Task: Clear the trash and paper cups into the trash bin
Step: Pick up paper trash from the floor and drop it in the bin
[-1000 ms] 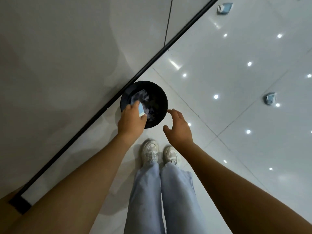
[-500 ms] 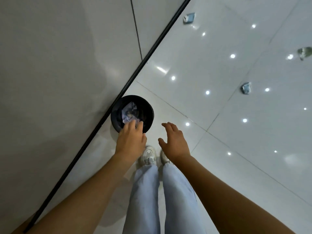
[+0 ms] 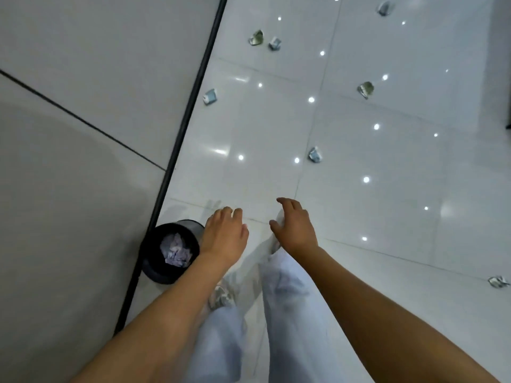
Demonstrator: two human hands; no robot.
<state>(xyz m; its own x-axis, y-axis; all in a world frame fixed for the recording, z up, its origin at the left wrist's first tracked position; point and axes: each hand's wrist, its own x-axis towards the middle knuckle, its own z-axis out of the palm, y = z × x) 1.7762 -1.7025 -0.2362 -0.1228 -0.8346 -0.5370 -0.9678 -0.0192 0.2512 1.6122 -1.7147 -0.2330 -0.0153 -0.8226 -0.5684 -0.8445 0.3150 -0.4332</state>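
L hand (image 3: 224, 236) now empty & off the bin (image 3: 154, 268), R hand (image 3: 296, 228) open too, paper inside

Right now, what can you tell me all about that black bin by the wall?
The bin is a small, round, black bucket with a dark, slightly shiny side. It stands upright on the white floor, right beside the black strip along the wall. It is open on top, with no lid. Crumpled pale paper lies inside. The left hand hangs just past its rim, empty.
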